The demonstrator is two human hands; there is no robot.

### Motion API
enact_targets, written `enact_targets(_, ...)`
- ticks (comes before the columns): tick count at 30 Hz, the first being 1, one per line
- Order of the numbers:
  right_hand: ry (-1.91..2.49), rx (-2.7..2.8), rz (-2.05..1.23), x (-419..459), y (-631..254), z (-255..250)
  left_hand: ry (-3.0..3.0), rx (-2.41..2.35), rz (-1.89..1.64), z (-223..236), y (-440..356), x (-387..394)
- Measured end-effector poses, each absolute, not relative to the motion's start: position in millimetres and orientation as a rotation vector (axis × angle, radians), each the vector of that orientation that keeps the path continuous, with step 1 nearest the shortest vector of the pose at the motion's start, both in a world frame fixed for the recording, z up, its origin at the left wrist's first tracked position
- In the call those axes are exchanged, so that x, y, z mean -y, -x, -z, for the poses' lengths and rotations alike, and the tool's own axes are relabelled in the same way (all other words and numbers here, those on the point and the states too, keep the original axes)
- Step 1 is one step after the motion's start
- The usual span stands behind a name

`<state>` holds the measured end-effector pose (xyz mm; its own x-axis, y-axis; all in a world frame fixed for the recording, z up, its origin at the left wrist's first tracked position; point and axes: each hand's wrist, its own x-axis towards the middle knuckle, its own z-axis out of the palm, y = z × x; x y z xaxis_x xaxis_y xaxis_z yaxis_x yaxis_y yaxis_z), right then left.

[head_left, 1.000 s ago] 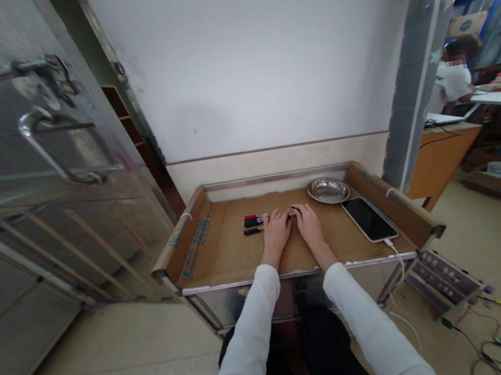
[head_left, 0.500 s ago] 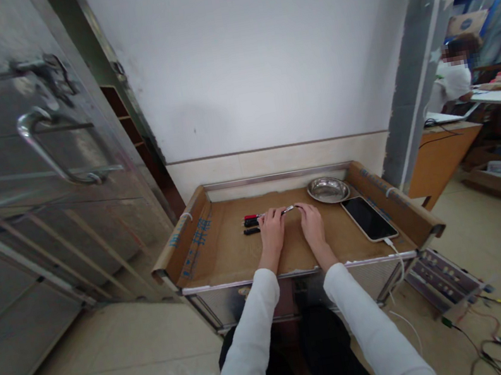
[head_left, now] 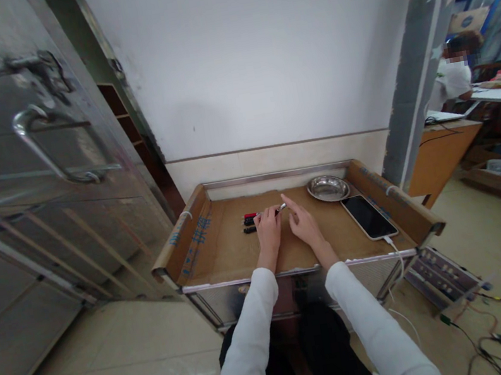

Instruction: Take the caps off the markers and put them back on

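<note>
Above the middle of the cardboard-lined cart top, my left hand (head_left: 267, 228) is closed around a slim dark pen (head_left: 281, 208) with a silvery end pointing right. My right hand (head_left: 303, 223) is beside that end, its index finger stretched out close to the tip and its thumb apart. Whether the fingertip touches the pen is too small to tell. Left of my left hand lie several black and red pens (head_left: 249, 220), partly hidden by it.
A round metal dish (head_left: 327, 188) stands at the back right. Before it lies a phone (head_left: 369, 217) with a white cable (head_left: 399, 258) hanging over the front edge. Raised cardboard sides (head_left: 189, 239) flank the cart top. On the floor at right are an electrical box (head_left: 446, 279) and loose wires.
My right hand has shifted slightly left and turned, its index finger now stretched out past the pen's end. My left hand has moved a little left with the pen.
</note>
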<state>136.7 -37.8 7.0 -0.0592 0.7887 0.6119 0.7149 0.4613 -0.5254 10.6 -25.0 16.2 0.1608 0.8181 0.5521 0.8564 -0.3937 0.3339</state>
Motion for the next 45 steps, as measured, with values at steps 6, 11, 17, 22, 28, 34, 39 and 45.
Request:
enact_targets(6,1.199,1.824,-0.12,40,-132,-8,2.113,1.828,1.236,-17,-7,27)
enact_targets(11,1.281,1.796,-0.105,35,-134,0,1.892,2.05,1.099,-18,-3,29)
enact_targets(17,1.307,1.775,-0.097,31,-135,5,1.76,2.22,0.946,-17,-3,32)
enact_targets(22,1.307,1.779,-0.075,28,-136,8,1.749,2.209,0.855,-12,-5,31)
enact_targets(28,1.434,1.732,-0.015,24,-138,17,1.758,2.14,0.842,-6,-6,29)
enact_targets(34,1.696,1.679,0.04,21,-137,25,2.005,1.936,0.864,-11,-12,29)
enact_targets(39,1.767,1.756,0.071,19,-137,24,2.45,1.554,0.749,-6,-32,13)
enact_targets(45,1.805,1.78,0.052,21,-138,18,2.58,1.515,0.698,4,-39,1)
